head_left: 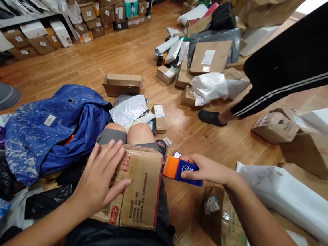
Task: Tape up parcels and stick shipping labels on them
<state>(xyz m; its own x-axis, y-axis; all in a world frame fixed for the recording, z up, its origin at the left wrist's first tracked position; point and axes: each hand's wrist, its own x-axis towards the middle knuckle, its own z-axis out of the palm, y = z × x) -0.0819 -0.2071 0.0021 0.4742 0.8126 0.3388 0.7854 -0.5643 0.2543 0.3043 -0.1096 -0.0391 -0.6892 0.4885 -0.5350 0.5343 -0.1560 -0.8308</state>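
Two hands at work: laid the left hand [99, 177], flat with thumb splayed and grasping nothing, on a printed cardboard box [144, 193] across the lap [140, 134]; gripped an orange-and-blue object [172, 167] in the right hand [203, 169], with thumb and fingers closed about its blue end, just beside the box's right edge (touching or apart, could not tell). Showed also a blue sack [47, 127] at left and, ahead on the wooden floor [115, 56], heaped parcels [210, 56] near another person's leg [292, 63].
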